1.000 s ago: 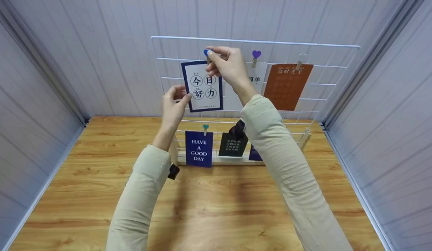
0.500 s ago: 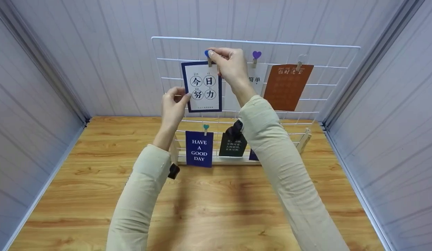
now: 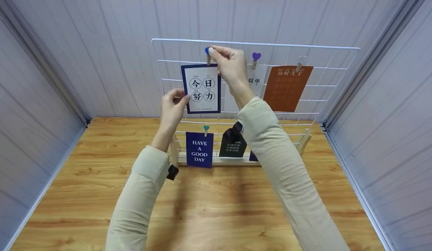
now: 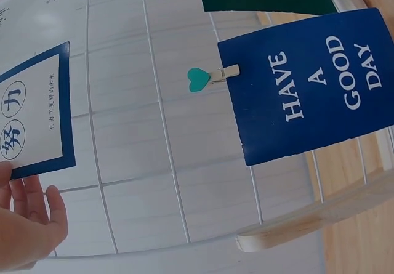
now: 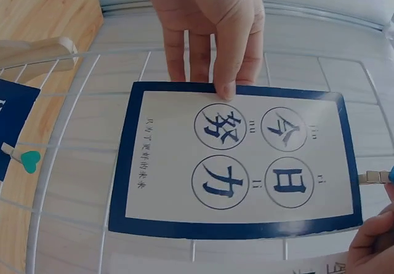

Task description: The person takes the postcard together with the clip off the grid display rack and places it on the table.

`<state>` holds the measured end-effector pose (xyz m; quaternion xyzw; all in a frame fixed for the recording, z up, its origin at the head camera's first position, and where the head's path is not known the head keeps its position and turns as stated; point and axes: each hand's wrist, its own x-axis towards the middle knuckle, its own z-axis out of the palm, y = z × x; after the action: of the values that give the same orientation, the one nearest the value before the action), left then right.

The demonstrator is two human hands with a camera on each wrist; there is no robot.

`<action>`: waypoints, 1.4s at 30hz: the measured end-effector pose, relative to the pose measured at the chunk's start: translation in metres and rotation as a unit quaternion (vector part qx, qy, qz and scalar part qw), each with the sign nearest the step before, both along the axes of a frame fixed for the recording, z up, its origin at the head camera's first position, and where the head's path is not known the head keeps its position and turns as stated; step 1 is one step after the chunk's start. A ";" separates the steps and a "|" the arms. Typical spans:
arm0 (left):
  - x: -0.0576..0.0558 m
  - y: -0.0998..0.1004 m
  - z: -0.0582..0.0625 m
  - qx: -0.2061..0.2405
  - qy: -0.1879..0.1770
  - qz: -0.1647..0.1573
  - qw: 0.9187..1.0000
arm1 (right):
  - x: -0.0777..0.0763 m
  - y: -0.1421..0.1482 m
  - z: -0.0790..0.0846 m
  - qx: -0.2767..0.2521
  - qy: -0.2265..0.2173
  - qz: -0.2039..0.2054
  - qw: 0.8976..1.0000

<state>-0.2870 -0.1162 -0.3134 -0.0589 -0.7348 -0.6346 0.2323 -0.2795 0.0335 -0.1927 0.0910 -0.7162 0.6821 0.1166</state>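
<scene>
My left hand (image 3: 172, 108) pinches the left edge of a white card with a dark blue border (image 3: 202, 89), thumb in front and fingers behind. The card stands upright before the upper left of a white wire grid (image 3: 272, 44). My right hand (image 3: 234, 66) pinches a small wooden clothespin (image 5: 374, 177) with a blue heart on it. The clothespin's lower end is at the card's top edge; whether it grips the card, I cannot tell. In the left wrist view, the left hand (image 4: 31, 225) is at the card's lower part.
Other cards hang on the grid: an orange card (image 3: 288, 89), a white card partly behind my right hand, a blue "HAVE A GOOD DAY" card (image 3: 199, 150) with a teal heart clothespin (image 4: 198, 79), and a dark green card (image 3: 233, 148). A wooden base holds the grid on the table (image 3: 97, 195).
The clothespin overlapped the card's upper front half a second ago; now it sits higher, at the top edge. The card has shifted slightly down and left with my left hand.
</scene>
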 end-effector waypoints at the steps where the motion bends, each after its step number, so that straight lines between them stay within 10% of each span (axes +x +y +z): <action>1: 0.000 0.000 0.000 0.000 -0.001 -0.001 1.000 | 0.000 0.000 0.001 -0.002 0.002 0.002 1.000; 23: 0.020 -0.017 0.019 0.045 -0.012 -0.030 0.998 | -0.028 0.039 -0.016 0.037 0.025 0.046 0.998; 42: 0.041 -0.053 0.023 0.037 -0.013 -0.047 0.998 | -0.021 0.094 -0.028 0.054 0.006 0.048 0.997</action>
<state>-0.2457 -0.1693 -0.2908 -0.0769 -0.7098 -0.6725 0.1947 -0.3006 0.1277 -0.2203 0.1358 -0.7463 0.6463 0.0825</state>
